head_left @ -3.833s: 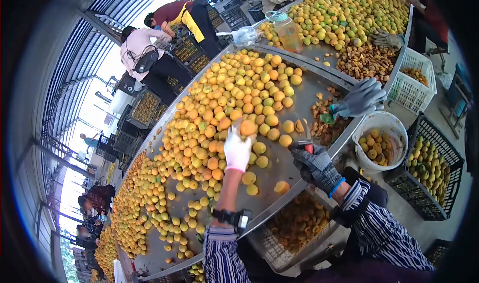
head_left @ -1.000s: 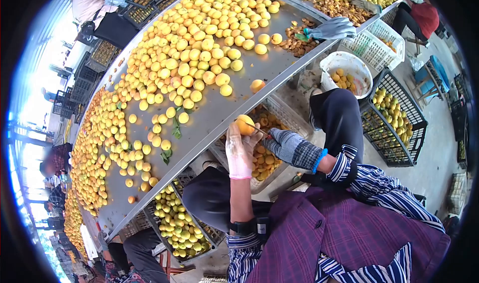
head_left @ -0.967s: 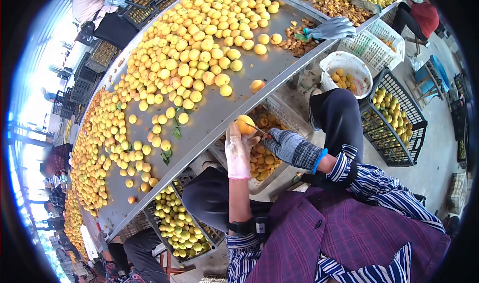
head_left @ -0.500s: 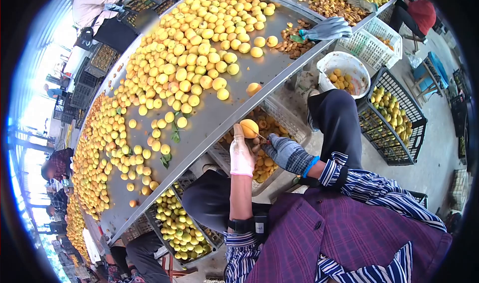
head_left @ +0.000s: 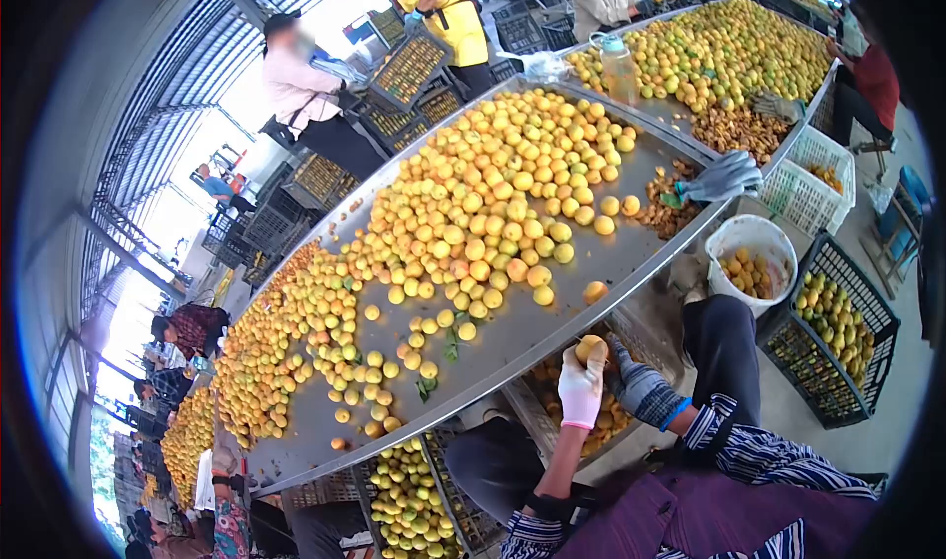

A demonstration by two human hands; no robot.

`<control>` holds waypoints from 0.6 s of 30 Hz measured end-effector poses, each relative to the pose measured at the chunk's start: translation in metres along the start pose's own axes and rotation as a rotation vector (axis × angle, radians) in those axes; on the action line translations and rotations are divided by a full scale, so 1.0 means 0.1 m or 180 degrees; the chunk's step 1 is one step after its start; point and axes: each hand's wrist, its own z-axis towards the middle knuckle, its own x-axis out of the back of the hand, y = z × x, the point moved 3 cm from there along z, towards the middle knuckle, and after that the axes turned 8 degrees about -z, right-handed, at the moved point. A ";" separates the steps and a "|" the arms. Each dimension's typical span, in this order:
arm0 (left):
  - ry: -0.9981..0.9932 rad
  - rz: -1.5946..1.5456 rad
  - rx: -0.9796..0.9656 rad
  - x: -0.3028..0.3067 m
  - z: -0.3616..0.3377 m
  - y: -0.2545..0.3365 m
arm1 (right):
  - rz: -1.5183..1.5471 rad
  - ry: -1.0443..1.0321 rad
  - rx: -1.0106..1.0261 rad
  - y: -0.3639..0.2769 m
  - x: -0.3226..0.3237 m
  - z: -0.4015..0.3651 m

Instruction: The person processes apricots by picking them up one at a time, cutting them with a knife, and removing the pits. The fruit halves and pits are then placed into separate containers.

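My left hand (head_left: 581,385), in a pale pink-white glove, is closed round a yellow fruit (head_left: 591,349) just off the table's front edge. My right hand (head_left: 642,384), in a grey knit glove with a blue cuff, is closed close beside that fruit; what it holds, if anything, is hidden. Below both hands is a crate (head_left: 537,421) of orange-yellow fruit pieces. On the metal table (head_left: 512,337) lies a large heap of yellow fruit (head_left: 443,234). One orange fruit (head_left: 594,291) sits alone near the edge.
A white bucket (head_left: 724,283) and a black crate (head_left: 828,406) hold fruit at the right. Grey gloves (head_left: 724,176) lie by brown pits (head_left: 670,214). A white crate (head_left: 803,204) is behind. Several people stand or sit around, one holding a crate (head_left: 409,69) at the far side.
The view has tilted up, so table and hands appear lower and further right. The thin tool seen at the fruit in my right hand is now hidden. My left fingers cover more of the fruit.
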 end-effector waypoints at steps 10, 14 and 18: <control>0.0157 0.0083 -0.0706 0.09 0.46 0.52 | 0.1504 0.0890 0.1271 0.03 0.16 0.58; 0.0339 0.0235 -0.0955 0.21 0.82 0.44 | 0.2543 0.0478 0.0968 0.03 0.28 0.91; 0.0513 0.0339 -0.1253 0.31 1.16 0.40 | 0.3324 -0.0341 0.0268 -0.17 0.54 1.09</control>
